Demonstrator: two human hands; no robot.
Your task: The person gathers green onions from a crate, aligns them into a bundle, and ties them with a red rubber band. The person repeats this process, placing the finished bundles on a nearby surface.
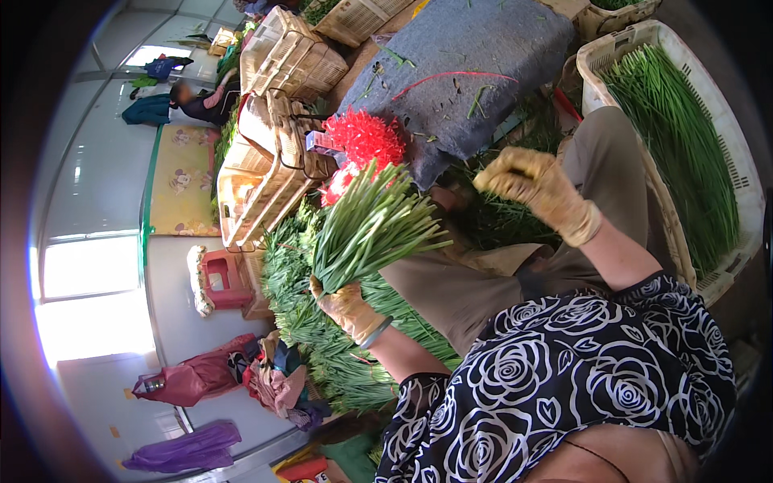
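My left hand (349, 311), in a stained pale glove, is closed around a bunch of long green stalks (374, 226), their pale cut ends fanned out. My right hand (531, 187), gloved too and a little blurred, is raised over my knee with its fingers curled; no stalk shows in it. Just beyond the bunch is a heap of red plastic ties (365, 139), beside a grey cloth-covered surface (465, 54) strewn with leaf bits and one red strip (453, 75). Many green bunches (302, 302) are piled below and left of my left hand.
A white plastic crate (661, 33) of long green stalks stands at the right, by my knee. Stacked crates (259, 193) stand at upper left, near a red stool (226, 279). Clothes (199, 374) hang along the wall. Another person (205, 102) sits farther off.
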